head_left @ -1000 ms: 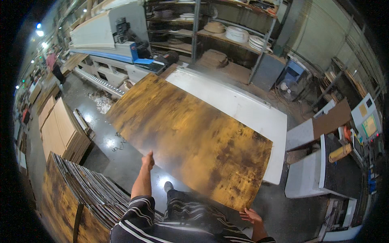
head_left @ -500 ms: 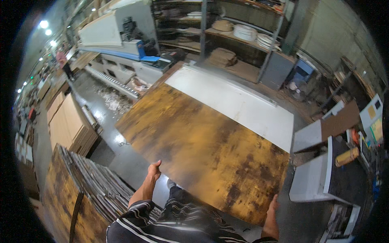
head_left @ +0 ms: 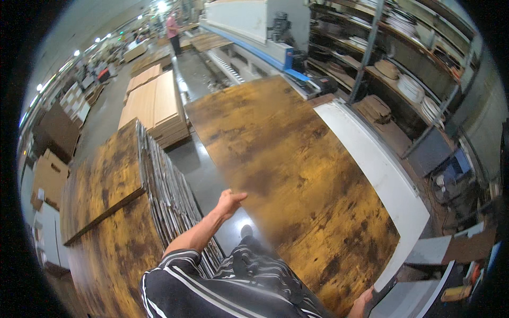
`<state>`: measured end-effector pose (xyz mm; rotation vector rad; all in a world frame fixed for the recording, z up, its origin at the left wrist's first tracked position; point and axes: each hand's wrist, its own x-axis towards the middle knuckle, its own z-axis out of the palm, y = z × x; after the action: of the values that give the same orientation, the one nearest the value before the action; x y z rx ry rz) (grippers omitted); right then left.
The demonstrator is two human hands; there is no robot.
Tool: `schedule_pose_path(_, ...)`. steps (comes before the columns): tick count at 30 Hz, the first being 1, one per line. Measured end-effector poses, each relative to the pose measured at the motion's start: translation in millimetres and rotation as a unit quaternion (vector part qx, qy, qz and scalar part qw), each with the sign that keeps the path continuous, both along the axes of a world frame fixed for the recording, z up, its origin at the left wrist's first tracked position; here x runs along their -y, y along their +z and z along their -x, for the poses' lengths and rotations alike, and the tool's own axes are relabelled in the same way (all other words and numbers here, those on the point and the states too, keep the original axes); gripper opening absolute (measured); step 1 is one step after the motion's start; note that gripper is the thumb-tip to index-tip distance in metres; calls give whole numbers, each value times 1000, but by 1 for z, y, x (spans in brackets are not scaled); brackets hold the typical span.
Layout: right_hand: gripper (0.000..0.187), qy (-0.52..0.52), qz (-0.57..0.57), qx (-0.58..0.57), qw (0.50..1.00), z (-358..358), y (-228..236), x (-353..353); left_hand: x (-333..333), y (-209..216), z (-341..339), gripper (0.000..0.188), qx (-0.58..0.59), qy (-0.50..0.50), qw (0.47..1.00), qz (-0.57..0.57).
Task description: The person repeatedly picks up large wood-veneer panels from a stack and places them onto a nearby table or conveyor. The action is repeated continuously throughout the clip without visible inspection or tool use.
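A large wood-patterned board (head_left: 302, 164), mottled yellow-brown and dark, spans the middle of the view, partly over a white table (head_left: 374, 153). My left hand (head_left: 231, 202) grips its left long edge, thumb on top and the other fingers mostly hidden underneath. At the near right end, my right hand (head_left: 361, 303) is closed on the board's short edge, partly cut off by the lower rim of the picture. To my left stands a tall stack of similar wood-patterned boards (head_left: 108, 183), with another face of the same pattern below.
Behind the first stack are pale wooden panels (head_left: 154, 103). A long machine with a blue rail (head_left: 265, 53) runs at the back, where a person (head_left: 173, 32) stands. Metal shelving (head_left: 366, 50) lines the far right; a grey surface (head_left: 411, 297) lies near right.
The view has turned left. The board now points farther away toward the machine, covering more of the gap before it. Both my hands keep hold of its edges.
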<state>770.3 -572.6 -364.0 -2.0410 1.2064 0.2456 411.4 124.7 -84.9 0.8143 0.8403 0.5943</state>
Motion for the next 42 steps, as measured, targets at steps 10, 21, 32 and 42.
schedule_pose_path(10, 80, 253, -167, 69, 950, -56, 100, -316, -2, 54, 154, 16, 54, 252, 959, -118)
schedule_pose_path(21, 68, 577, -238, -20, 781, -70, 113, -618, 87, 20, 313, 24, -85, 574, 815, 5)
schedule_pose_path(32, 29, 694, -362, -24, 623, 53, 271, -832, 28, 22, 388, 28, -7, 652, 755, 65)
schedule_pose_path(42, 77, 757, -396, -130, 503, 257, 252, -947, -17, 12, 441, 25, -298, 555, 774, 64)
